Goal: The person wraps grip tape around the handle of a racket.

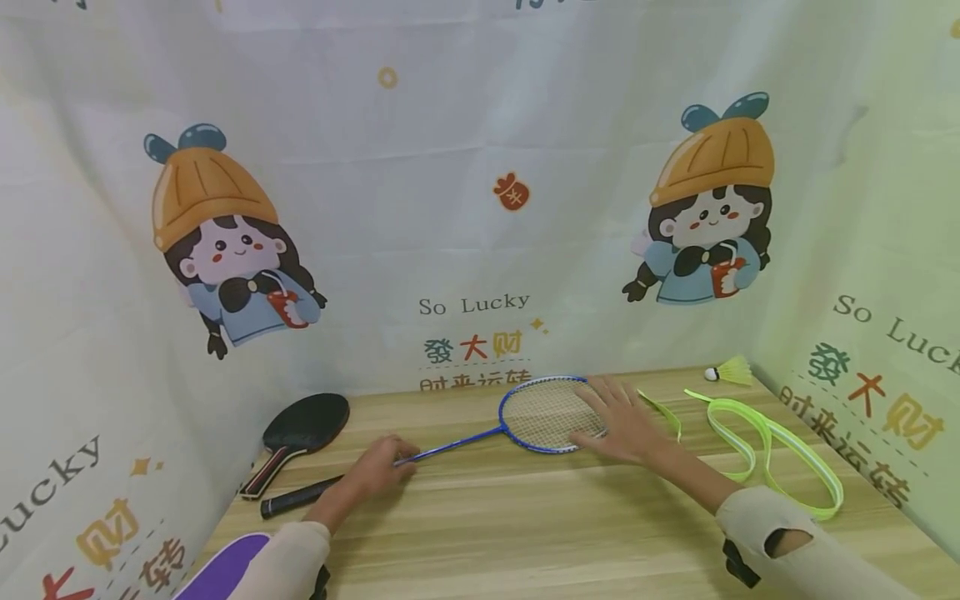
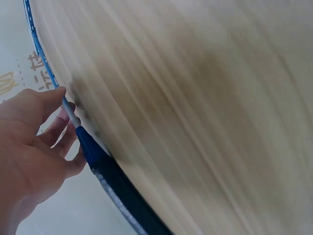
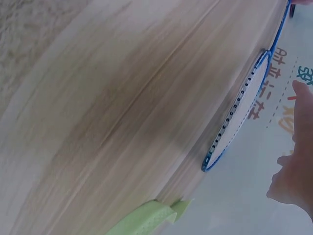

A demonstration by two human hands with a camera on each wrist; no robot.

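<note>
A blue-framed badminton racket (image 1: 542,414) lies across the wooden table (image 1: 525,533) near its back edge, handle to the left. My left hand (image 1: 375,468) pinches its shaft just ahead of the dark grip, thumb on one side and fingers on the other, as the left wrist view shows beside the grip (image 2: 128,196). Over the right side of the racket's head, my right hand (image 1: 621,421) is spread with fingers extended. In the right wrist view that hand (image 3: 299,152) appears apart from the racket frame (image 3: 232,117), holding nothing.
A black table tennis paddle (image 1: 306,423) lies at the left. Nearer, a purple, white-edged object (image 1: 225,571) is partly hidden by the sleeve. At right are a looped neon-green strap (image 1: 806,471) and a yellow shuttlecock (image 1: 731,371). Printed cloth (image 1: 480,233) walls the back and sides.
</note>
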